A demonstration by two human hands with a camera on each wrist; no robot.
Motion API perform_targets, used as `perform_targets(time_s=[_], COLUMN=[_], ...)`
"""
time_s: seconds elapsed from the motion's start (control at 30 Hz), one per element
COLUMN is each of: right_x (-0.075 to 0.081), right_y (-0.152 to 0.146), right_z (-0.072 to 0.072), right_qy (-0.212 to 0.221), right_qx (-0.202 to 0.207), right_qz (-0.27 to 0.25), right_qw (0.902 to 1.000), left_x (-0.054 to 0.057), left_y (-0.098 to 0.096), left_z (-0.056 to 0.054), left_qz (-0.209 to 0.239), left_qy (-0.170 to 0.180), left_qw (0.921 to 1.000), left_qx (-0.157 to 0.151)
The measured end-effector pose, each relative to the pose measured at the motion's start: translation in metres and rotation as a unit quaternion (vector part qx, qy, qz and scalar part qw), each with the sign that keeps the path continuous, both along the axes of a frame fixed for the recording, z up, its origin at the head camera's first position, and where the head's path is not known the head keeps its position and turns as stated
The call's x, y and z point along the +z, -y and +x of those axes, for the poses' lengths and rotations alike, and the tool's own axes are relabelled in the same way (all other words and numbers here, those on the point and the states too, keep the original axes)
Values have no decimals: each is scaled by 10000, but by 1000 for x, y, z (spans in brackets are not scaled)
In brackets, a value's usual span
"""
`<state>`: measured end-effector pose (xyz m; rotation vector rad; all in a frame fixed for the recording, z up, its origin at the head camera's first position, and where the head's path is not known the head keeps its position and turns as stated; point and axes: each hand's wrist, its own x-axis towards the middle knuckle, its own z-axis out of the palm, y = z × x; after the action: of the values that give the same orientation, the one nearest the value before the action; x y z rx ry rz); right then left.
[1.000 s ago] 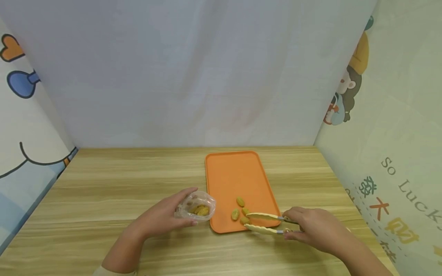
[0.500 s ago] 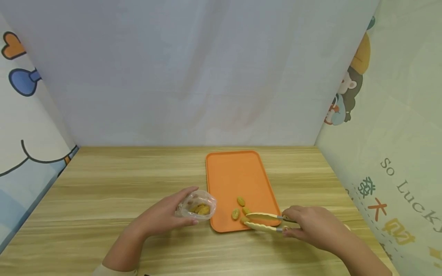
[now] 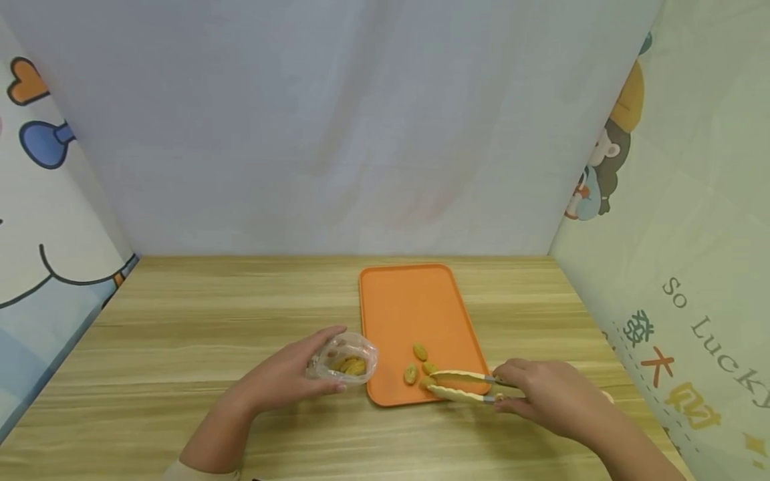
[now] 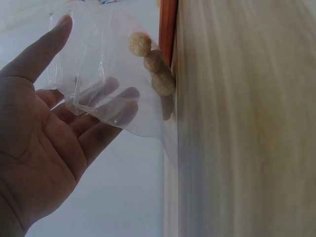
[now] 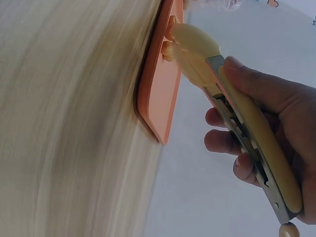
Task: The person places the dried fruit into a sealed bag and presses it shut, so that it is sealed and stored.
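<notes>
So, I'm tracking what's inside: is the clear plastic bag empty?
Not empty: the plastic bag holds several yellow-brown pieces, visible through its open mouth (head view) and clear side (left wrist view).

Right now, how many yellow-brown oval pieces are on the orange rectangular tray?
4 on the tray: farthest piece, leftmost piece, upper piece and lower piece at the tips of the yellow-and-metal tongs, which may hide more.

The head view looks forward and down from the near side of the tray (image 3: 409,304), farthest off; the left wrist view sits close, low and turned sideways left of the tray, sharing the bag (image 4: 123,74) with the head view; the right wrist view, likewise close, low and sideways, right of the tray, shares the tongs (image 5: 197,42) with it
</notes>
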<state>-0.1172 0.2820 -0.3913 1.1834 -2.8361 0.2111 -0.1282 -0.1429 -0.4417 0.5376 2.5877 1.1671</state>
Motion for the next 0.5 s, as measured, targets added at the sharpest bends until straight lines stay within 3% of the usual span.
perform_targets(time_s=[0.37,0.5], right_x=[4,5], right_y=[1,3], right_z=[-3,-5], right_qy=[55,-177], right_qx=[-177,-46], right_qz=[-371,-609], right_qw=[9991,9980], left_x=[-2,-4], left_y=[0,0], left_z=[-1,-1], left_qz=[-18,-19], left_qy=[-24,-127], left_qw=[10000,9999], left_qx=[37,3])
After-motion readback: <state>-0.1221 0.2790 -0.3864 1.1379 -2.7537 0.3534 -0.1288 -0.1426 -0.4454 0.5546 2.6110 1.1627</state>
